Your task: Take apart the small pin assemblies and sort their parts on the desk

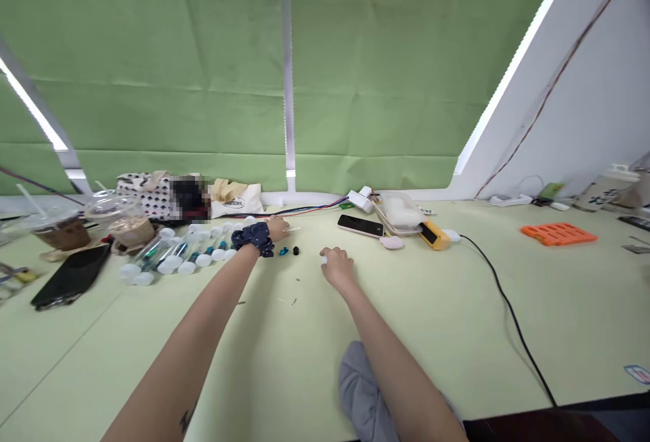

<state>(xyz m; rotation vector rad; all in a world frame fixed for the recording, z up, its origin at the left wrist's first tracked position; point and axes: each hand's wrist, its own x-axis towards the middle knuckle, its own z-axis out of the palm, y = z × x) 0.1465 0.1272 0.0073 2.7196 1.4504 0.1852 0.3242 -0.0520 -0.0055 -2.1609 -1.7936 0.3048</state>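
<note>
My left hand (278, 228), with a dark blue scrunchie (254, 238) round its wrist, is closed on a thin clear tube (293, 229). Right of it, my right hand (338, 266) is closed on a small white cap (323, 260), partly hidden by the fingers. Between the hands lie a small blue piece (283, 251) and a small black piece (296, 250) on the table. Beside the left wrist, several clear tubes with white caps (187, 268) lie in a row, some with blue pieces inside.
On the pale green table (284, 361) are a phone (361, 225), a yellow-and-black device (435, 235), an orange tray (558, 233) and a black cable (502, 296). At the left stand a drink cup (63, 233) and a black tablet-like thing (74, 273). Bags (236, 200) lean by the green blinds.
</note>
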